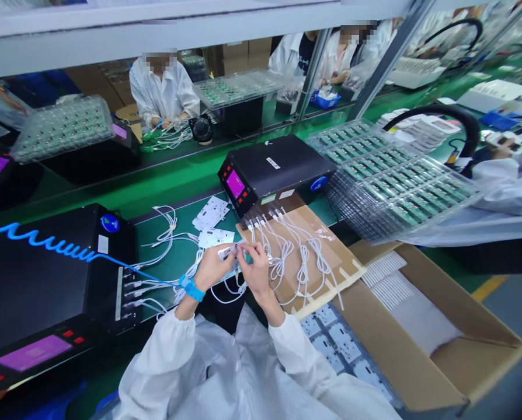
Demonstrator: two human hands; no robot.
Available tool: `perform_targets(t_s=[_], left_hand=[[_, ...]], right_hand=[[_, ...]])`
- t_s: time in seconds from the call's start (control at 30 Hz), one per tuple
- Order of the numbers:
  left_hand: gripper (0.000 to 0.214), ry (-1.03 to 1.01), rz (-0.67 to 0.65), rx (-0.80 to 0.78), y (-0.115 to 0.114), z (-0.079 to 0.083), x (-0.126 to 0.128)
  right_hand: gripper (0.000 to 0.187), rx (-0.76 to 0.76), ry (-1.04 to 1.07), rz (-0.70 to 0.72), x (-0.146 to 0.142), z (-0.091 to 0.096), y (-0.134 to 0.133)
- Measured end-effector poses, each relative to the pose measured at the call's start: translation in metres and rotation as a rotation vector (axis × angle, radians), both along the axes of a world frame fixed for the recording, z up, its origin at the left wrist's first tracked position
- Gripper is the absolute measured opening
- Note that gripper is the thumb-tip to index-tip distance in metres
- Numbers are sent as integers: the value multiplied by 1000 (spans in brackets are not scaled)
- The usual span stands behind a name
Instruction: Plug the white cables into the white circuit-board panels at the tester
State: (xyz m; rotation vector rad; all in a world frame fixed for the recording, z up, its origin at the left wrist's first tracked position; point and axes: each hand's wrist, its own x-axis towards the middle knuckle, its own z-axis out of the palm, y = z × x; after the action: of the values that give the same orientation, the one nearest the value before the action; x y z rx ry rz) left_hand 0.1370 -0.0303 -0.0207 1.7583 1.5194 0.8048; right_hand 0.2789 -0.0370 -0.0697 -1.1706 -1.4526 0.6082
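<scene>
My left hand [213, 269] is closed on a small white circuit board [228, 251] with dark markings, and a blue wrist strap circles that wrist. Against the board's right edge, my right hand [256, 269] pinches with thumb and forefinger; whatever lies between those fingertips is too small to make out. White cables [226, 300] loop below both hands. Just beyond the left hand, more white circuit boards [211, 213] lie on the green mat. Bundled white cables [305, 256] run from a black tester [278, 169] over a cardboard sheet to the right.
On the left stands another black tester [46, 274], crossed by a coiled blue cord [37, 242]. Stacked clear trays of green boards [387, 175] stand at right. Below are an open carton [475, 344] and a grey tray of boards [344, 350]. Co-workers sit across the line.
</scene>
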Motion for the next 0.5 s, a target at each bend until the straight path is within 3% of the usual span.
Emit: perform_targets(t_s=[0.33, 0.5], left_hand=[[33, -44, -19, -55, 9, 0, 0], [42, -64, -146, -99, 26, -4, -21]], right_hand=[[21, -47, 25, 40, -1, 1, 7], [22, -104, -105, 18, -2, -8, 18]])
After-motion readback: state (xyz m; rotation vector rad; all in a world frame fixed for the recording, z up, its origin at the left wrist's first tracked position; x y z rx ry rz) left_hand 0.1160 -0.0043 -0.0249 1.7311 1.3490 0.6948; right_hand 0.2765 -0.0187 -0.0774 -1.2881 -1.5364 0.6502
